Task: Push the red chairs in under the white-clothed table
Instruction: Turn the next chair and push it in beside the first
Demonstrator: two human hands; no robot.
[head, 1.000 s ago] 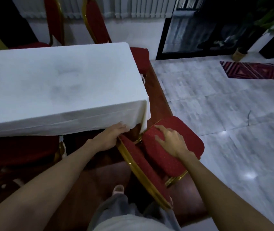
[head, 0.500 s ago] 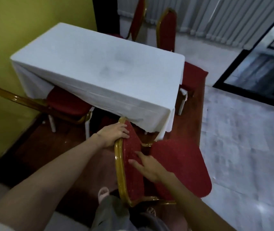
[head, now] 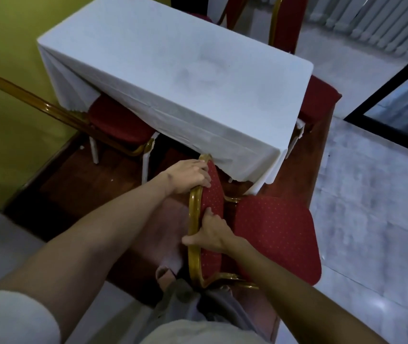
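Note:
A red chair (head: 275, 234) with a gold frame stands right in front of me, off the near right corner of the white-clothed table (head: 173, 78), its seat out over the floor to the right. My left hand (head: 189, 176) grips the top of its backrest. Lower on the backrest, my right hand (head: 210, 234) holds the gold edge, fingers on the red padding. A second red chair (head: 121, 122) is partly tucked under the table's left side. Another red seat (head: 319, 100) shows at the far right end, and two chair backs (head: 286, 23) stand behind the table.
A yellow-green wall (head: 11, 70) runs close along the left. The table stands on a brown wooden strip (head: 73, 184); pale marble floor (head: 371, 194) spreads to the right. A dark glass door (head: 401, 105) is at the far right. My feet and grey trousers are just below the chair.
My right hand left the seat cushion and took hold of the backrest's edge. My view swung left and closer to the table, with the chair's back now edge-on in front of me.

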